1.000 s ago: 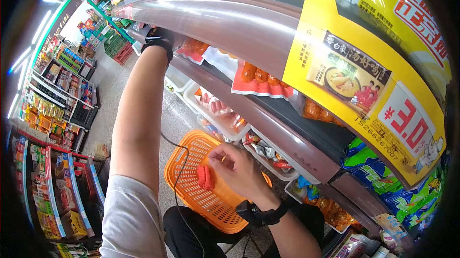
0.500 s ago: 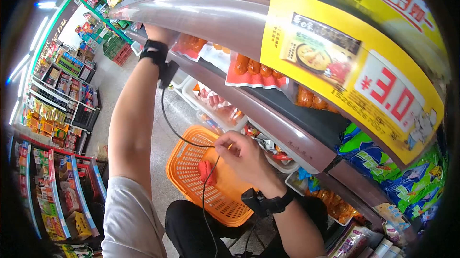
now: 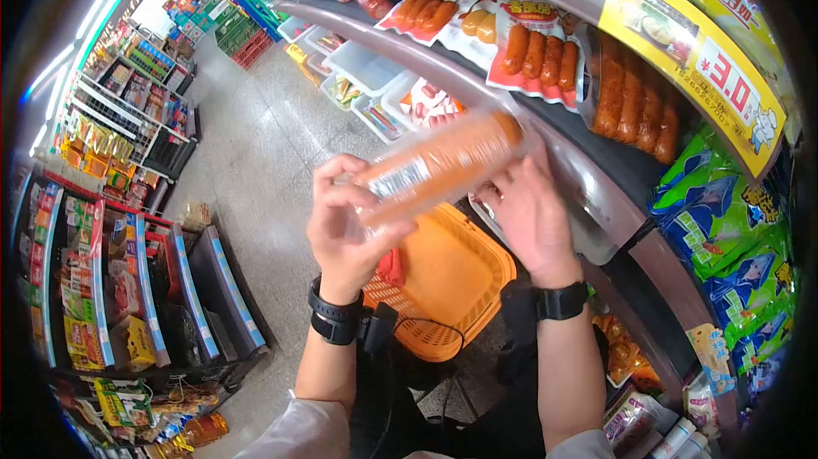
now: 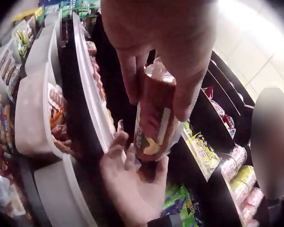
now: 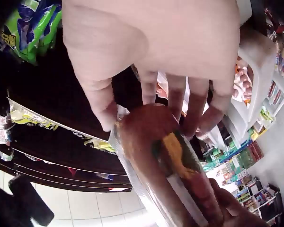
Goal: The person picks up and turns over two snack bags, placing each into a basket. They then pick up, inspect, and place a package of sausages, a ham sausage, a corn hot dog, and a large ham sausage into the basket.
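Observation:
My left hand grips one end of a sausage pack, a long orange-brown shape in clear wrap with a white barcode label. Blur softens the pack in the head view, where it slants up to the right. In the left wrist view the fingers of that hand straddle the pack. My right hand is at the other end, its fingers loosely bent and spread. From the right wrist, its thumb appears at the wrapper's edge and the fingers lie partly hidden behind the pack.
An orange basket containing a red bundle is below the hands. On the right, a shelf carries more sausage packs and a yellow price sign. White tubs stand beneath it. Left of the aisle are stocked racks.
My left hand, earlier reaching into the shelf, has come back over the basket holding the sausage pack. My right hand has risen rightward to the pack's other end. The head view has shifted.

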Motion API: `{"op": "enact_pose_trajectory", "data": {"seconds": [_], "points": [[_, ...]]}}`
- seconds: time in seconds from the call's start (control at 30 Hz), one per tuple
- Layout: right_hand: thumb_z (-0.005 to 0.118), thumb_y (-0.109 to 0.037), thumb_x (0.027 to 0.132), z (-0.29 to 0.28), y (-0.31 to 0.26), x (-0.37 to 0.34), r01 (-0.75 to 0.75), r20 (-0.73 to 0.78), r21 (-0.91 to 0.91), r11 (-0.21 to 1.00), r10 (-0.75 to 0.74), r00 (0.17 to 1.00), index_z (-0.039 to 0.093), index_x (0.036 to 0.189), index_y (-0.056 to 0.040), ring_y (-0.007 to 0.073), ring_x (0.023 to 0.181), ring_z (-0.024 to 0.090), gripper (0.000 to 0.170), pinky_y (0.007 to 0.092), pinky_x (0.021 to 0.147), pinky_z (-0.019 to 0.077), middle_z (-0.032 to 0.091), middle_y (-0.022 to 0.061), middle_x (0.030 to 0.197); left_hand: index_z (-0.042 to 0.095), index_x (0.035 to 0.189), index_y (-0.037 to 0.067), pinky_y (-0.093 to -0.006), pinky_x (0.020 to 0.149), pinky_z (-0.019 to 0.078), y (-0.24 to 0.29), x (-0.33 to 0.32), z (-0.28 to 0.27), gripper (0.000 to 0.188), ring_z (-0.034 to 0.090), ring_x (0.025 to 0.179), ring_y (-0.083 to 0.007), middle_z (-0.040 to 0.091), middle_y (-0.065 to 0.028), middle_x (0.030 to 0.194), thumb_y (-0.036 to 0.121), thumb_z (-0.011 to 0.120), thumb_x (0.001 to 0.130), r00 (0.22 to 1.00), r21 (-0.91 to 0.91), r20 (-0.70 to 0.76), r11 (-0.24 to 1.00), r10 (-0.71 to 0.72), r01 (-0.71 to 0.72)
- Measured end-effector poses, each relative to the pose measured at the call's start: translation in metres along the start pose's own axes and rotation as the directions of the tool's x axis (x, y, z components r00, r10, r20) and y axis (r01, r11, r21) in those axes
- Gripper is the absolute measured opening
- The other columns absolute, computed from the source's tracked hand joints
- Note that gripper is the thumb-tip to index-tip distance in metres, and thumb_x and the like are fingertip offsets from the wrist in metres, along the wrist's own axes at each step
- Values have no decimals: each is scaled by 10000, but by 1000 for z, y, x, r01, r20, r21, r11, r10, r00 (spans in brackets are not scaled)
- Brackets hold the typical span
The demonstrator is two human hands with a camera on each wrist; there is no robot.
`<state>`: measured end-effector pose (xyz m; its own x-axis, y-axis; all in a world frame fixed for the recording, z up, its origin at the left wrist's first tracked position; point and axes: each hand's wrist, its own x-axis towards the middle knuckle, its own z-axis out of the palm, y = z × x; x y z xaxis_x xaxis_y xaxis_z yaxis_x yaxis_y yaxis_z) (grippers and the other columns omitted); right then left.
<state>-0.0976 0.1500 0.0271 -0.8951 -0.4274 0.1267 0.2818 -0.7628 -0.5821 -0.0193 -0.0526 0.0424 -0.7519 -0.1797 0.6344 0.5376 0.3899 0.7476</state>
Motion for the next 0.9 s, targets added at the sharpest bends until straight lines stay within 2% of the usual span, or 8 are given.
{"op": "enact_pose_trajectory", "data": {"seconds": [0.1, 0.17, 0.27, 0.47, 0.53, 0.7, 0.77, 0.9], "points": [[610, -232, 860, -8, -8, -9, -7, 58, 21, 1000, 6, 998, 335, 1413, -71, 244, 1291, 407, 639, 432, 1073, 324, 415, 114, 1389, 554, 842, 102, -379, 995, 373, -2, -14, -3, 433, 426, 1164, -206, 398, -104, 1235, 128, 900, 583, 1000, -89, 21, 996, 2, 0], [612, -184, 818, -8, -9, -15, -28, 120, -83, 996, 38, 992, 322, 1418, -41, 248, 1287, 412, 681, 434, 1086, 311, 415, 129, 1387, 533, 1002, 108, -394, 1025, 372, -14, -21, -6, 607, 405, 1212, -224, 377, -117, 1280, 160, 923, 540, 996, -13, 67, 999, 50, -49], [611, -146, 775, 1, -4, -24, -83, 62, -209, 975, 98, 993, 315, 1423, -47, 272, 1312, 396, 719, 454, 1091, 315, 391, 161, 1413, 213, 1386, 138, -427, 1040, 408, -29, -35, -11, 1060, 406, 1260, -263, 360, -147, 1355, 92, 895, 575, 976, -385, -3, 901, -217, 199], [636, -130, 730, 0, 7, -21, -129, 26, -367, 921, 149, 988, 293, 1427, -37, 308, 1327, 389, 783, 482, 1061, 363, 364, 212, 1437, 228, 1408, 102, -407, 1010, 448, -35, -31, -26, 1009, 473, 1242, -280, 444, -178, 1348, -18, 840, 615, 931, -536, 61, 775, -359, 334], [645, -108, 777, 4, 8, -19, -157, 87, -304, 940, 192, 978, 309, 1396, 29, 243, 1291, 412, 718, 387, 1079, 339, 396, 164, 1383, 254, 1398, 92, -410, 1018, 439, -42, -28, -29, 990, 472, 1246, -280, 453, -188, 1355, -21, 841, 609, 933, -528, 66, 781, -353, 333], [750, -165, 760, -9, 14, -14, -299, -11, -382, 874, 319, 948, 409, 1273, -17, 207, 1217, 479, 634, 385, 996, 423, 479, 133, 1294, 528, 1214, 49, -413, 1063, 370, -57, -37, -24, 715, 480, 1245, -265, 507, -200, 1322, 11, 863, 583, 956, -562, 51, 783, -288, 266], [827, -194, 704, -19, 21, -11, -378, -128, -824, 423, 511, 850, 407, 1286, -69, 183, 1162, 524, 729, 370, 959, 448, 530, 74, 1232, 559, 1198, 20, -405, 1059, 363, -58, -36, -20, 676, 480, 1245, -261, 516, -195, 1309, 45, 865, 596, 973, -599, 170, 768, -156, 228], [858, -210, 673, -17, 52, -17, -30, 90, -956, 291, 390, 917, 394, 1323, -103, 198, 1144, 544, 805, 368, 950, 451, 551, 88, 1224, 424, 1370, 23, -420, 1068, 355, -51, -34, -16, 863, 460, 1270, -298, 509, -220, 1316, 75, 862, 628, 924, -649, 359, 677, -130, 347]]}}
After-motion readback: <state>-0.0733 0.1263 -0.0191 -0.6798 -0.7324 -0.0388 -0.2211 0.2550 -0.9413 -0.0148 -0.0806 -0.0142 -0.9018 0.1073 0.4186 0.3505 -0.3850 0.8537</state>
